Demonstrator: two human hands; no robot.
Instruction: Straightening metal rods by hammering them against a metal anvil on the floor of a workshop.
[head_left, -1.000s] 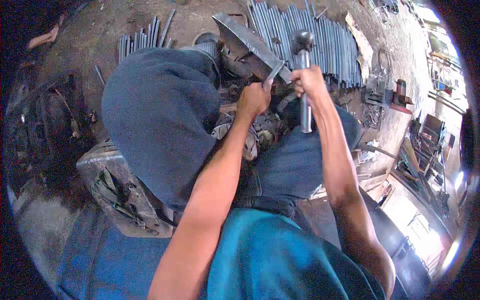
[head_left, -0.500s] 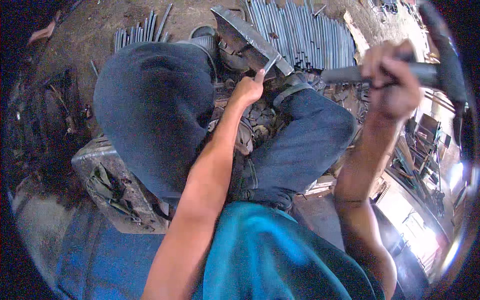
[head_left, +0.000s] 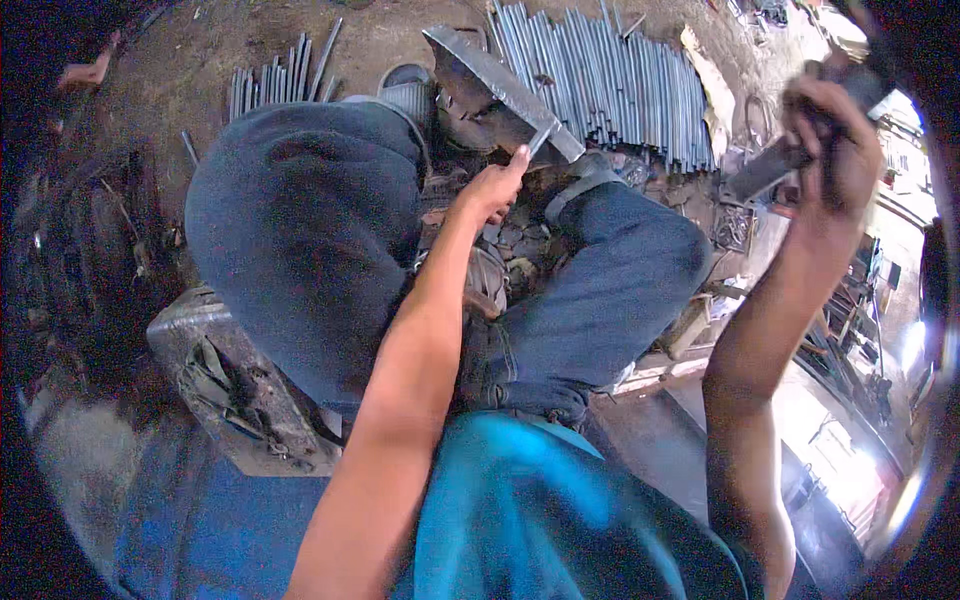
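My left hand is closed around a short metal rod, thumb along it. The rod's bare end rests on the near end of a long, flat-topped steel anvil, which slants between my feet. Up at the right, well apart from the anvil, my right hand is wrapped around the thick dark handle of a hammer. Motion and shadow blur the hammer, and its head is hard to make out at the picture's dark rim.
Many grey metal rods lie side by side beyond the anvil, with a smaller group at the far left. Scrap pieces litter the ground between my legs. A worn metal box stands left of me. Another person's hand shows at the far left.
My right hand has swung the hammer outward to the right, and the handle has tilted. My left hand stays with the rod on the anvil, nearly still.
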